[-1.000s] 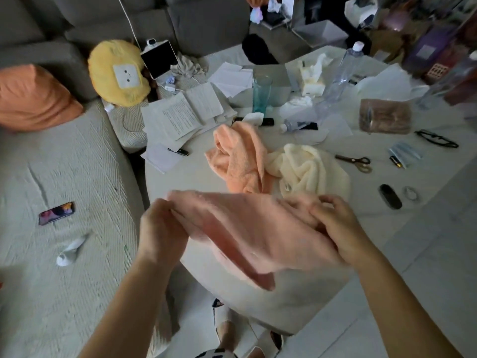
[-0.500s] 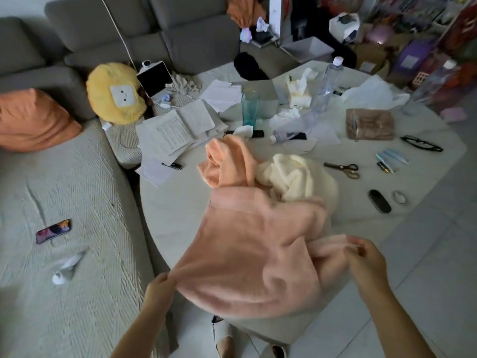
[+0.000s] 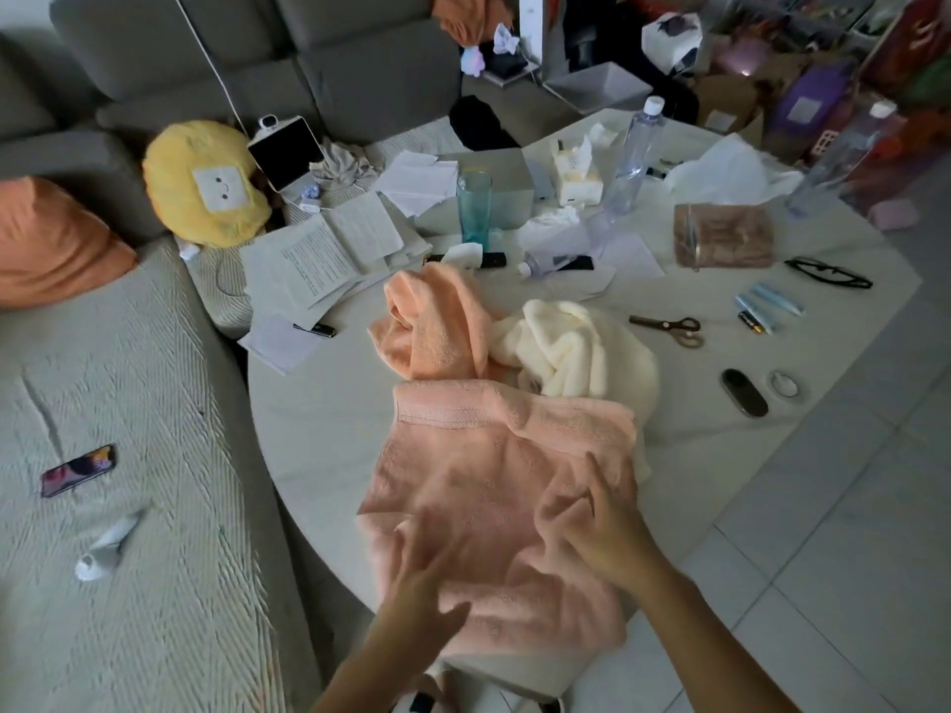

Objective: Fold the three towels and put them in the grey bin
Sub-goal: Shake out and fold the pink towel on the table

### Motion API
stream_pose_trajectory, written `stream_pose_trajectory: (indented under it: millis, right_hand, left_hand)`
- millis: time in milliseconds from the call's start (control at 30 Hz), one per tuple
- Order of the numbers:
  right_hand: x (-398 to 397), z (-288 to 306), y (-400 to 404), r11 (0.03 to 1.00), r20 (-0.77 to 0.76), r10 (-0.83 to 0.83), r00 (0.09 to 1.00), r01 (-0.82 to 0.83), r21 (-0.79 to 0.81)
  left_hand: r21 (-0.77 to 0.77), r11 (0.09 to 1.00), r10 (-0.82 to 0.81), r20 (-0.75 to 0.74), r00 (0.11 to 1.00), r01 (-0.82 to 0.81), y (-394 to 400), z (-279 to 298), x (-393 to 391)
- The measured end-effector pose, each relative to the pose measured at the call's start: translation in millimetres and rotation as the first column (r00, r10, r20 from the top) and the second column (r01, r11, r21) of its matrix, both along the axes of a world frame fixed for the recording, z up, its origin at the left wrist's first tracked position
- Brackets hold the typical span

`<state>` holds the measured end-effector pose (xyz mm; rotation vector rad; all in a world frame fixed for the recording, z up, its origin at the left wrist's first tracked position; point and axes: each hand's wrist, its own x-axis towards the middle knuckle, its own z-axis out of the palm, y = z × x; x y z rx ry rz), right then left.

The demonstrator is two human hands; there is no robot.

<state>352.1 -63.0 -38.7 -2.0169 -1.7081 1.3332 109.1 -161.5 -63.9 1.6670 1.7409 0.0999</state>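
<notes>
I am pressing both hands flat on the pink towel (image 3: 494, 486), which is lying spread on the near edge of the table (image 3: 319, 424), its near end hanging over the rim. My left hand (image 3: 427, 573) is resting on it with fingers spread and straight; my right hand (image 3: 597, 527) is lying beside it, fingers loosely splayed, gripping nothing. The orange towel (image 3: 432, 321) and the cream towel (image 3: 571, 352) are sitting crumpled just behind, touching each other and the pink one's far edge. The grey bin (image 3: 599, 87) is standing well beyond, past the table.
</notes>
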Motion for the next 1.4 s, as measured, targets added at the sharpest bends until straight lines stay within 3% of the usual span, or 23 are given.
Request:
stream_pose_trajectory:
  millis: [67,133,267,400,467,533,600,667,733,833,900,1000,1100,1200,1300,1333,1400]
  right_hand:
    - [-9,-8,17,0.991,0.124,0.100,0.987,-0.087,-0.103]
    - [-22,-17,27,0.978,0.239,0.186,0.953,-0.157,-0.135]
    - [-38,-38,58,0.980,0.456,0.199,0.867,-0.163,-0.118]
    - [-37,-41,107,0.990,0.566,0.112,0.817,-0.141,0.007]
    - [-31,-37,125,0.979,0.594,0.073,0.801,-0.170,0.109]
    - [-25,-33,129,0.973,0.545,0.009,0.838,-0.133,0.188]
    - [-21,-29,114,0.948,0.432,-0.170,0.886,0.027,0.318]
    - [-19,-27,83,0.904,0.345,-0.316,0.884,0.170,0.392]
    - [-16,-29,44,0.898,0.258,-0.411,0.874,0.340,0.278]
    - [-14,-30,-11,0.868,0.202,-0.481,0.853,0.496,-0.028]
    - [-15,-30,-40,0.841,0.115,-0.530,0.840,0.538,-0.059]
    - [-11,-25,-64,0.814,0.045,-0.575,0.817,0.577,-0.060]
    - [-1,-15,-71,0.799,-0.042,-0.602,0.797,0.600,-0.043]
    - [6,-4,-75,0.777,-0.113,-0.629,0.769,0.628,-0.048]
    - [10,-1,-66,0.693,-0.157,-0.721,0.675,0.697,-0.187]
    - [13,-2,-64,0.694,-0.136,-0.717,0.684,0.681,-0.234]
    - [15,0,-66,0.793,-0.153,-0.600,0.785,0.559,-0.243]
  left_hand:
    - [-0.093,0.978,-0.197,-0.149,0.969,0.185,6,-10,5]
    - [-0.143,0.954,-0.292,-0.265,0.919,0.262,19,-16,6]
    - [-0.085,0.955,-0.294,-0.403,0.867,0.284,70,-27,2]
    - [-0.034,0.943,-0.314,-0.414,0.855,0.330,114,-35,3]
    - [-0.024,0.946,-0.313,-0.314,0.896,0.322,128,-35,-2]
    - [0.015,0.975,-0.217,-0.123,0.968,0.221,135,-29,-18]
    - [0.116,0.993,0.006,0.057,0.998,-0.012,135,-24,-42]
    - [0.140,0.977,0.153,0.082,0.985,-0.163,128,-24,-66]
    - [0.013,0.966,0.256,0.114,0.960,-0.259,115,-24,-80]
    - [-0.186,0.905,0.416,0.204,0.886,-0.382,93,-21,-91]
    - [-0.313,0.885,0.421,0.226,0.878,-0.344,79,-20,-95]
    - [-0.366,0.871,0.413,0.179,0.893,-0.329,61,-23,-97]
    - [-0.353,0.855,0.445,0.120,0.888,-0.381,51,-25,-96]
    - [-0.248,0.873,0.458,0.117,0.881,-0.420,40,-26,-90]
    - [-0.188,0.869,0.488,0.181,0.854,-0.457,37,-29,-84]
    - [-0.218,0.867,0.487,0.188,0.853,-0.448,37,-29,-82]
    - [-0.275,0.861,0.483,0.186,0.856,-0.427,35,-29,-77]
